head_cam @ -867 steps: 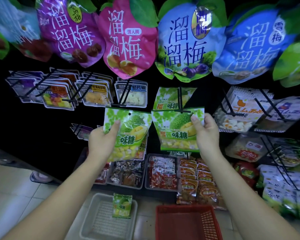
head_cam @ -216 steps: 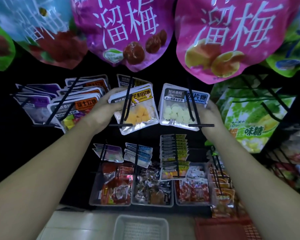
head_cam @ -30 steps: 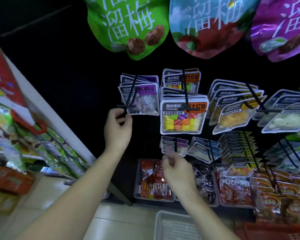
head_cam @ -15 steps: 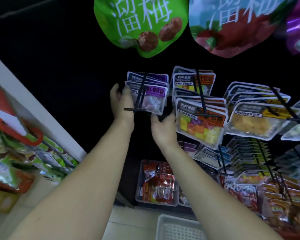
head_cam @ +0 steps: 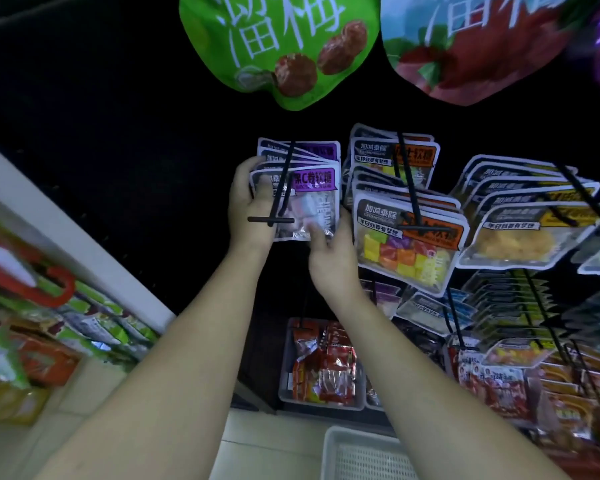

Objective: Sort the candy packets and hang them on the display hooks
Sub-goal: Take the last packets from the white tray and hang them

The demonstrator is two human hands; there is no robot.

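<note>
A stack of purple-labelled candy packets point(head_cam: 314, 202) hangs on a black display hook point(head_cam: 274, 216) at the left end of the upper row. My left hand point(head_cam: 248, 209) grips the left edge of the front packets, thumb across their face. My right hand point(head_cam: 329, 258) pinches the bottom right corner of the front purple packet. To the right hang orange-labelled packets of coloured cubes point(head_cam: 406, 244) and yellow candy packets point(head_cam: 523, 233) on their own hooks.
Big green point(head_cam: 281, 46) and red point(head_cam: 471, 46) bags hang overhead. Lower hooks carry more small packets point(head_cam: 506, 306). Grey bins of red-wrapped sweets point(head_cam: 323, 372) sit below. A white basket point(head_cam: 364, 455) stands on the floor. A white shelf end point(head_cam: 66, 237) with snacks stands at left.
My right hand left the coloured-cube packets and moved left onto the purple packet's lower corner. My left hand shifted from behind the purple stack to gripping its left edge.
</note>
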